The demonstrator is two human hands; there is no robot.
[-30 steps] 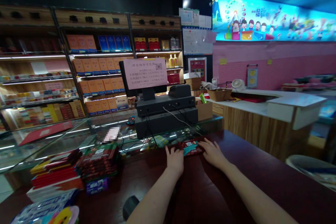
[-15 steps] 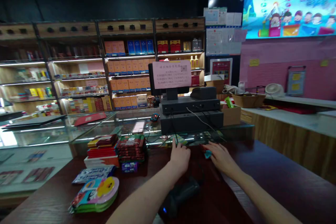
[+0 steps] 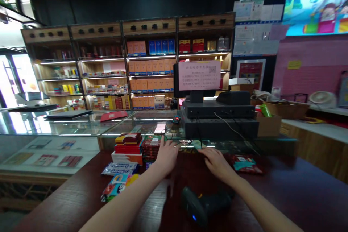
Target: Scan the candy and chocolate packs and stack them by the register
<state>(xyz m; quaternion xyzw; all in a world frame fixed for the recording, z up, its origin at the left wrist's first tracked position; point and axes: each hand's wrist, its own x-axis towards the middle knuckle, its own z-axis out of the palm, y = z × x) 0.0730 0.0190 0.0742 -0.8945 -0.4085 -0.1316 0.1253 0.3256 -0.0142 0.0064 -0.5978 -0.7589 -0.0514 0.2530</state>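
My left hand (image 3: 167, 156) is at the right side of a stack of dark red snack packets (image 3: 152, 145), its index finger stretched out and its fingers apart. Whether it touches the stack I cannot tell. My right hand (image 3: 217, 162) is over the counter near the glass case, fingers stretched out and nothing visible in them. To its right lies a single red and teal packet (image 3: 246, 163), apart from the hand. Between my forearms a black barcode scanner (image 3: 202, 203) with a blue light rests on the dark wooden counter (image 3: 274, 203).
Left of the stack are piled red and yellow boxes (image 3: 127, 145), silver-blue packets (image 3: 120, 168) and a colourful packet (image 3: 116, 185), partly behind my left forearm. Ahead stands a cash register (image 3: 217, 123) with a pink sign (image 3: 199, 76) on a glass display case (image 3: 130, 121).
My left hand has moved left to the packet stack. My right hand, earlier at a red and teal packet, is now away from it; the packet lies to its right. The view has turned left.
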